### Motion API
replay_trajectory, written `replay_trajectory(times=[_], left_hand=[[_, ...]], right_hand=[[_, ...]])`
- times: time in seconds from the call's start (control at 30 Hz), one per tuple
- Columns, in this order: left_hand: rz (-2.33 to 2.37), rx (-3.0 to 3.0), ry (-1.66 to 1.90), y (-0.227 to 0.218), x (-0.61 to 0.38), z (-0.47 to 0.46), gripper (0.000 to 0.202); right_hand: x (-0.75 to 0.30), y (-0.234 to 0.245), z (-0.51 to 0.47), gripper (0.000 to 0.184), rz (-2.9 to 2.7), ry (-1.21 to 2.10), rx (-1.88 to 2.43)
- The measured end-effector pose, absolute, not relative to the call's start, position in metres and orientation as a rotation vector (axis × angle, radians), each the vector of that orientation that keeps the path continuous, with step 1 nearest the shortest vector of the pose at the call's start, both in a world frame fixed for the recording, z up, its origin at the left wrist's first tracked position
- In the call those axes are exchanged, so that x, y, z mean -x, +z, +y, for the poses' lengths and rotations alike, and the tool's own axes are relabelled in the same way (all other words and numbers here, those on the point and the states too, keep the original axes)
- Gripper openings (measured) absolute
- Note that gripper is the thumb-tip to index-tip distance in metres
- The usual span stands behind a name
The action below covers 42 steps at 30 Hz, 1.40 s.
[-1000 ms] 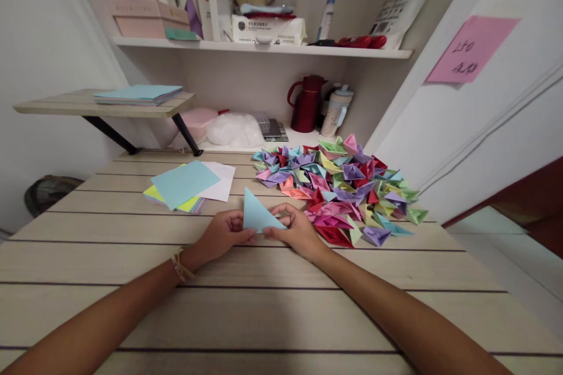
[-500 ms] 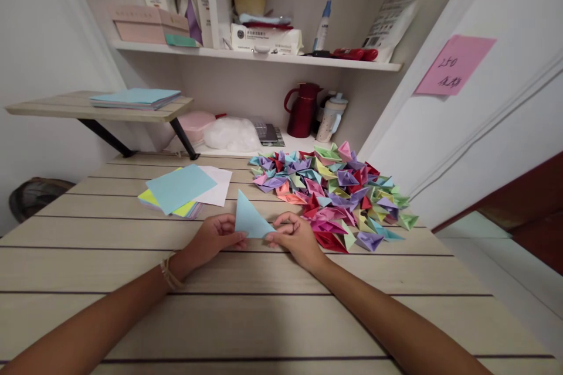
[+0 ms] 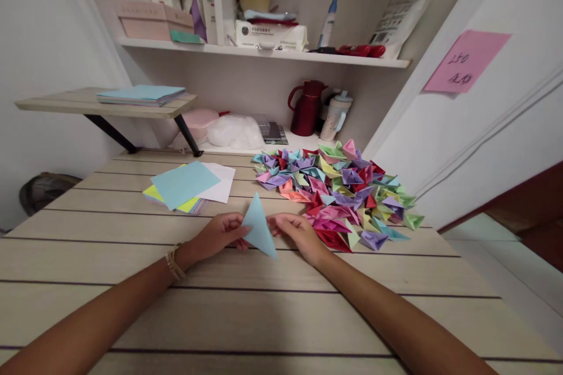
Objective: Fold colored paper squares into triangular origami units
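A light blue sheet of paper (image 3: 258, 231), folded into a triangle, is held up over the table with one point upward and another slanting down to the right. My left hand (image 3: 227, 231) pinches its left side, thumb in front and fingers behind. Beside the paper's right edge is my right hand (image 3: 299, 234), its fingers loosely bent and their tips at or just behind that edge; the lower right corner hangs free of it. Several folded paper boats (image 3: 338, 211) in many colours lie heaped beyond my right hand.
On the slatted table (image 3: 211, 316), loose blue, yellow and white paper sheets (image 3: 187, 184) lie at left. A small raised shelf (image 3: 57, 101) carries another paper stack (image 3: 141, 94). A red jug (image 3: 307, 110) and a pale bottle (image 3: 336, 116) stand at the back.
The folded blue paper has turned clockwise, its right corner swinging downward. My right hand has let go of that corner and sits slightly higher; my left hand still pinches the paper. The view shifted slightly.
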<state>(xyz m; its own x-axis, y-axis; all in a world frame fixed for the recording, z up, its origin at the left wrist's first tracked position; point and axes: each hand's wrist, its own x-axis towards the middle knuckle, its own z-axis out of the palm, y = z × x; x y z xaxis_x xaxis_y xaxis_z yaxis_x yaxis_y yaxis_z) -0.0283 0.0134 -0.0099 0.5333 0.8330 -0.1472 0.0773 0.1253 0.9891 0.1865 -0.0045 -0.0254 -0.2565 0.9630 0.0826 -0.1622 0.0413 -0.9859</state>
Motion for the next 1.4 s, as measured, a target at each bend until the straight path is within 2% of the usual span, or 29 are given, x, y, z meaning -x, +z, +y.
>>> replay_trajectory(times=[0.3,0.6,0.77,0.97,1.4], left_hand=[[0.898,-1.425,0.663,-0.011,0.027,0.013,0.022],[0.839,-1.409,0.645,-0.013,0.027,0.013,0.02],[0.797,-1.308,0.664,-0.011,0.027,0.013,0.026],[0.838,-1.313,0.694,-0.009,0.027,0.014,0.016],[0.853,-1.396,0.693,-0.011,0.028,0.014,0.012]], right_hand=[[-0.183,-0.027,-0.007,0.02,-1.365,1.355,0.988],[-0.182,-0.028,-0.009,0.027,-1.444,1.313,1.019],[-0.182,-0.024,-0.01,0.024,-1.365,1.364,1.004],[-0.182,-0.025,-0.008,0.023,-1.35,1.416,1.004],[-0.189,-0.013,-0.009,0.025,-1.514,1.624,0.872]])
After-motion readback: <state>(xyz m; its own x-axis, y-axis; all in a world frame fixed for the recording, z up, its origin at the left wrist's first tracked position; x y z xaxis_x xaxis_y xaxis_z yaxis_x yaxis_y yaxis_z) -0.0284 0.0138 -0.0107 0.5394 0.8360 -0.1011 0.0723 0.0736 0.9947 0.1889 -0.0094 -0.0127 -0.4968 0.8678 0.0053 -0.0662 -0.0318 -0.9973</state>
